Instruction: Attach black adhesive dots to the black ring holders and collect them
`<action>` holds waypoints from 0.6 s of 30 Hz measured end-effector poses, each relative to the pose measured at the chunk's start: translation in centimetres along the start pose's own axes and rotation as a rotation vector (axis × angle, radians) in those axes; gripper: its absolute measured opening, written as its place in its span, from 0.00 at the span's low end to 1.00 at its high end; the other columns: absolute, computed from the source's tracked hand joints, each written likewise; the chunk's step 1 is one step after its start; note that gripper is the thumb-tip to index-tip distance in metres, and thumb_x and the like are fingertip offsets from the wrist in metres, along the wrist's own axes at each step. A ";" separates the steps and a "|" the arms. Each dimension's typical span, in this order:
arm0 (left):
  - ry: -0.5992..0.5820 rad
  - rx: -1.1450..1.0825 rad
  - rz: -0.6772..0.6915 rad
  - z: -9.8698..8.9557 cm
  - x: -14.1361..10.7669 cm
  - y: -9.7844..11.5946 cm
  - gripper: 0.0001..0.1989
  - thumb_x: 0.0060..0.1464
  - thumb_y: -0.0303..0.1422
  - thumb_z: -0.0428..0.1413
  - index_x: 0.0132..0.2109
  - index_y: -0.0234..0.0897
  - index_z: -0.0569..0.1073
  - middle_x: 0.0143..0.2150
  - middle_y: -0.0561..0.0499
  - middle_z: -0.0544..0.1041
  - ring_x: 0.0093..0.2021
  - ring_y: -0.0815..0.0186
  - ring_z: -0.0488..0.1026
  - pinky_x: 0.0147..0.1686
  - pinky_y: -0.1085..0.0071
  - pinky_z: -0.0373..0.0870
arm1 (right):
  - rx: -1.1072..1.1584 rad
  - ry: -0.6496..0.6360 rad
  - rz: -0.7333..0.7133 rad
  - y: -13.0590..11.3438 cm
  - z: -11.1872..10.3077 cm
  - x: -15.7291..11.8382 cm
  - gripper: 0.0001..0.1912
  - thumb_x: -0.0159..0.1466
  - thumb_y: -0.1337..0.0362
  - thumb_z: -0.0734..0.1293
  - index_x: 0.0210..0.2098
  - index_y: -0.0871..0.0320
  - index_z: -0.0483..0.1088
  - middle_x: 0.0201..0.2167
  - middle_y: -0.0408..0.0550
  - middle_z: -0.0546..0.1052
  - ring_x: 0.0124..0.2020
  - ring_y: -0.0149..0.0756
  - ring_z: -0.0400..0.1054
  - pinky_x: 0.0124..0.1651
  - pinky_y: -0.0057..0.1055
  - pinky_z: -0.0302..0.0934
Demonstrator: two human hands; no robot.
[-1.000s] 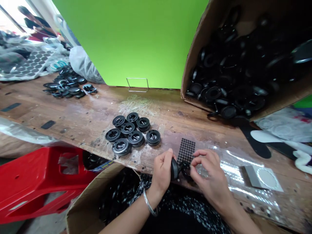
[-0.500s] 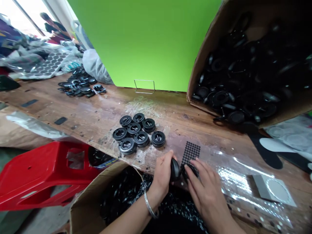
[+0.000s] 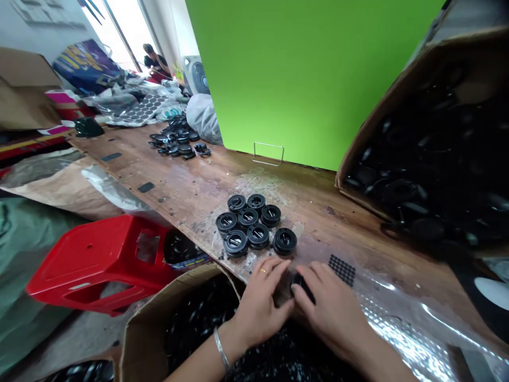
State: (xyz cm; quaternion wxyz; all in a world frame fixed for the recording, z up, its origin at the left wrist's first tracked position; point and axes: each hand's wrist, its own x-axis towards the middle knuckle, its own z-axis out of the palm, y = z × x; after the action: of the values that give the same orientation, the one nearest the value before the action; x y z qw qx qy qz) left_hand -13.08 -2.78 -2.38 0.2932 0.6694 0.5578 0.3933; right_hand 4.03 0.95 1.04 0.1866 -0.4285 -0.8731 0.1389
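Note:
My right hand (image 3: pixel 332 302) is wrapped round a black round part (image 3: pixel 302 287) at the table's front edge. Just left of it, my left hand (image 3: pixel 264 297) has its thumb and fingers apart, with nothing seen between them. Beyond my hands, several black round parts (image 3: pixel 258 235) lie in a cluster, and one more (image 3: pixel 284 241) sits at its right. A sheet of small black dots (image 3: pixel 342 269) lies right of my right hand.
An upright green panel (image 3: pixel 294 79) stands behind the table (image 3: pixel 178 185). Boxes of black parts flank it, one at right (image 3: pixel 369 122), one below the front edge (image 3: pixel 147 329). A red stool (image 3: pixel 91 260) stands left; a person (image 3: pixel 157 63) sits far back.
The view has swung left. My left hand has come off the black part it held and opened. My right hand now holds a black part, closer to the cluster.

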 end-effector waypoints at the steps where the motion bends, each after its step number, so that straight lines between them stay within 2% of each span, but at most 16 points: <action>1: -0.039 0.081 0.058 0.1 -0.3 -0.5 0.30 0.49 0.29 0.59 0.61 0.39 0.67 0.60 0.43 0.68 0.63 0.54 0.58 0.64 0.54 0.55 | -0.060 -0.023 -0.023 -0.3 0.5 0.3 0.08 0.67 0.62 0.60 0.42 0.57 0.69 0.36 0.49 0.72 0.38 0.43 0.65 0.40 0.40 0.61; 3: -0.058 0.184 0.112 0.7 -0.8 -1.4 0.31 0.46 0.26 0.58 0.60 0.38 0.68 0.60 0.43 0.68 0.64 0.53 0.58 0.64 0.52 0.57 | -0.144 -0.050 -0.050 -0.7 1.2 0.6 0.05 0.65 0.65 0.61 0.37 0.56 0.68 0.34 0.49 0.71 0.36 0.43 0.62 0.37 0.39 0.58; 5: -0.022 0.248 0.124 1.4 -0.9 -2.1 0.29 0.47 0.25 0.56 0.58 0.39 0.69 0.58 0.43 0.69 0.63 0.52 0.59 0.62 0.50 0.59 | -0.205 -0.046 -0.058 -1.1 1.6 0.7 0.03 0.63 0.66 0.62 0.35 0.56 0.68 0.33 0.48 0.70 0.35 0.42 0.61 0.37 0.39 0.55; 9: 0.050 0.334 0.176 2.1 -0.7 -2.8 0.25 0.52 0.26 0.54 0.58 0.39 0.69 0.56 0.43 0.71 0.60 0.53 0.63 0.58 0.50 0.64 | -0.280 -0.026 -0.065 -1.3 1.4 1.1 0.03 0.63 0.65 0.63 0.36 0.56 0.67 0.33 0.48 0.70 0.36 0.42 0.59 0.38 0.40 0.53; 14: 0.085 0.418 0.313 1.9 -0.1 -3.9 0.25 0.54 0.27 0.51 0.59 0.40 0.68 0.55 0.43 0.72 0.58 0.53 0.66 0.54 0.52 0.67 | -0.310 0.005 -0.038 -1.4 1.3 1.3 0.08 0.64 0.61 0.61 0.40 0.58 0.67 0.36 0.49 0.70 0.38 0.42 0.59 0.41 0.41 0.53; 18: 0.111 0.448 0.452 1.6 0.8 -5.7 0.23 0.52 0.31 0.52 0.56 0.40 0.69 0.53 0.42 0.73 0.53 0.50 0.69 0.50 0.52 0.68 | -0.302 0.018 -0.042 -1.1 1.3 1.5 0.14 0.65 0.55 0.60 0.39 0.60 0.67 0.37 0.51 0.71 0.40 0.43 0.59 0.42 0.42 0.56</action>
State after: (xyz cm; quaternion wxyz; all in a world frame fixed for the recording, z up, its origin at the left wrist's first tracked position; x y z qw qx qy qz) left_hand -14.58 -0.78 -7.84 0.0127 0.8018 0.4828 0.3519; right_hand 1.89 1.42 0.66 0.1306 -0.4347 -0.8911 -0.0018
